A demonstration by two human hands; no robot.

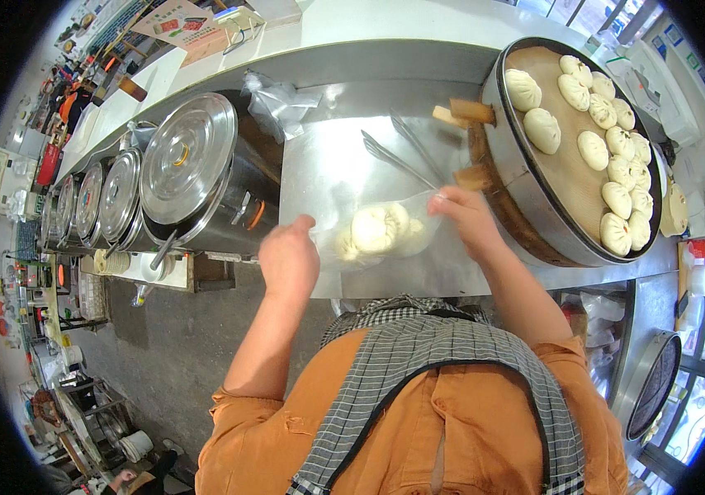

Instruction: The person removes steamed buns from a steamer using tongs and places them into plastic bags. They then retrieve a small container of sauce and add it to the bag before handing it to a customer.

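Note:
A clear plastic bag (417,226) with several white steamed buns (380,229) in it is stretched between my two hands, above the steel counter. My left hand (290,257) grips the bag's left end, fingers curled. At the opposite end, my right hand (464,219) pinches the plastic between thumb and fingers. Metal tongs (399,158) extend from beside my right hand, arms spread towards the far side; whether that hand also holds them I cannot tell. To the right stands a round steamer (523,179) with pleated buns (594,151) on its tan liner.
Lidded steel pots (188,164) line the left side. A crumpled plastic bag (278,105) lies at the back left of the steel worktop (328,148). Wooden steamer handles (473,111) jut towards the work area. Behind runs a raised white ledge (389,25). Another person's hand (122,477) shows at lower left.

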